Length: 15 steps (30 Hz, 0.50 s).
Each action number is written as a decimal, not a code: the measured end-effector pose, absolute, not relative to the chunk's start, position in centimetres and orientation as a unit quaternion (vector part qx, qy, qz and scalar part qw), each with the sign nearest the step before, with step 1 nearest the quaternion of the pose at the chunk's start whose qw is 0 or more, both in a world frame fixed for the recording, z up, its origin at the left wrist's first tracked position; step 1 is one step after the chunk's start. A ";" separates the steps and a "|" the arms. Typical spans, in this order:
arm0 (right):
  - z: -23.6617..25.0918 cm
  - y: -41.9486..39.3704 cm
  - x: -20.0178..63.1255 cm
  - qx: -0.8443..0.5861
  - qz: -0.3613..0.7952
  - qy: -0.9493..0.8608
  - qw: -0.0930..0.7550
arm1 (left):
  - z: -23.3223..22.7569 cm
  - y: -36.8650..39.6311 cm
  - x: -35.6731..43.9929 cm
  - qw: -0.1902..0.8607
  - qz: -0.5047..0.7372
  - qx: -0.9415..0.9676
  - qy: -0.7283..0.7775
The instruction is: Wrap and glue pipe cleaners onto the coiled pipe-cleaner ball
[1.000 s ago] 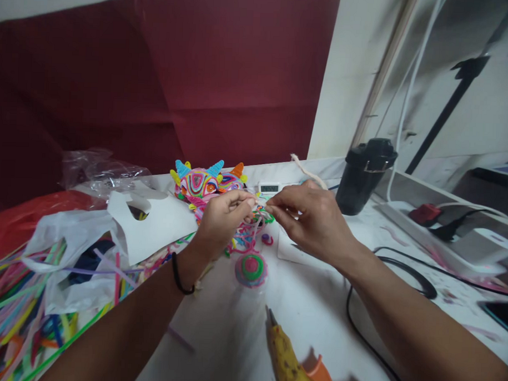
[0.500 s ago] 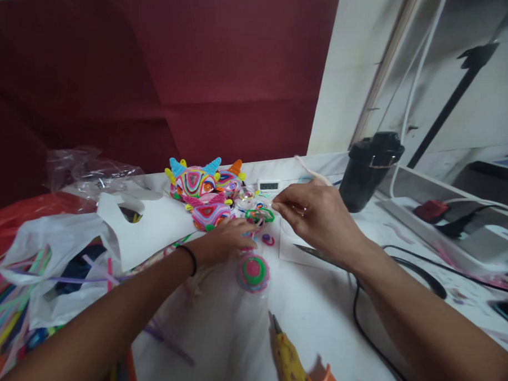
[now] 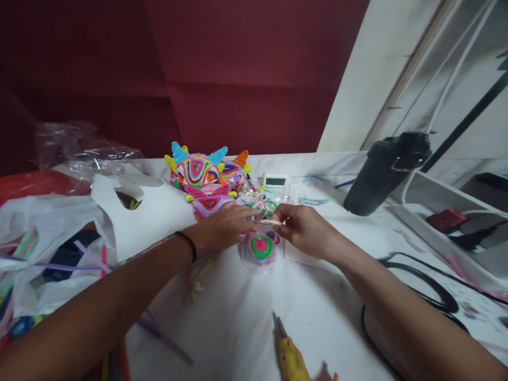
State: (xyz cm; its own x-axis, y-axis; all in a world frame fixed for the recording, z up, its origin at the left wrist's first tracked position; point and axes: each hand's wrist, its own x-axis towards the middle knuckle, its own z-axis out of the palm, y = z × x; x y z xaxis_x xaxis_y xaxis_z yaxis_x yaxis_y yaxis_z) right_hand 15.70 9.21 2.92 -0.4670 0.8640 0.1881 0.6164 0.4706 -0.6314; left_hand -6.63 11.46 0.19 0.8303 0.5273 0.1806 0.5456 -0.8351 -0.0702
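- The right hand [image 3: 305, 231] is pinching a pale strand [image 3: 271, 222].
- The left hand [image 3: 220, 229] is holding its fingers outstretched near the coiled disc [image 3: 261, 248].

Dark red creased sheet [image 3: 250, 57] fills most of the background. Off-white wall [image 3: 366, 89] shows to its right, narrow trim strip [image 3: 412, 74] running up it. White counter [image 3: 224, 328] in front, faint grey streaks. Light's dim.

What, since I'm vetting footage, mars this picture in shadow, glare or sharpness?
Head view: soft shadow beside the yellow glue gun; faint glints on the clear plastic; left hand and right hand slightly soft; lighting rather dim overall.
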 end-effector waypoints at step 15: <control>1.6 7.0 12.9 -0.457 0.115 -0.880 0.051 | 0.4 3.3 -7.5 -0.214 -0.323 -0.770 -0.507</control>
State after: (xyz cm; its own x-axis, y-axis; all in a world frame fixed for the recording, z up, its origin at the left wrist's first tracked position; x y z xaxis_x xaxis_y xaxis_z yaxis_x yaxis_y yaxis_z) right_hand 12.92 7.04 1.59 -0.5766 0.8169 -0.0152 0.7934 0.5555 -0.2489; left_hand -7.49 3.35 0.36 0.2780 0.9190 0.2797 0.6424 -0.3943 0.6571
